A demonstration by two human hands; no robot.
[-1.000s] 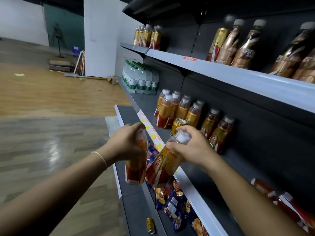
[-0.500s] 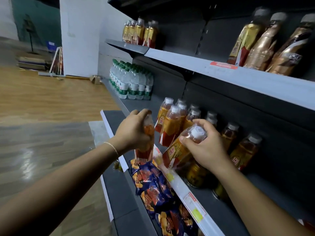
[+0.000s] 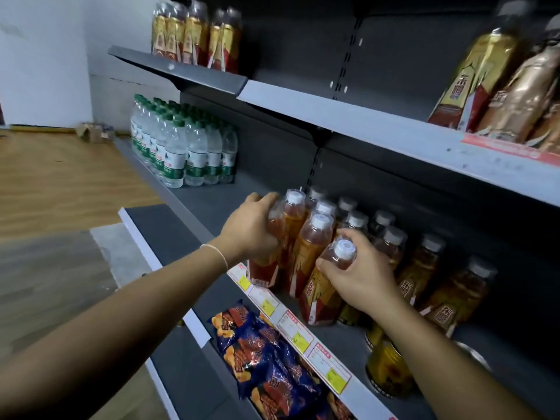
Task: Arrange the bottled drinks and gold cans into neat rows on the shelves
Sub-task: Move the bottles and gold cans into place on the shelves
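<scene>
While both hands reach in at the middle shelf (image 3: 212, 201), each one holds a drink. The left hand (image 3: 254, 228) has its grip wrapped round the side of the first bottle (image 3: 266, 265), which is at the front edge of the middle shelf. It touches the left end of the bunch of tea bottles (image 3: 315, 237) standing there. The right hand (image 3: 360, 268) has its grip curled round the neck of the second bottle (image 3: 324, 295), just under its white cap. This bottle leans a little and is at the front of the middle shelf, right beside the bunch. A gold can (image 3: 388, 371) sits on the middle shelf too, under the right arm. Water bottles (image 3: 181, 153) stand at the far end of the middle shelf. Blue snack bags (image 3: 266, 359) lie just below its front edge.
</scene>
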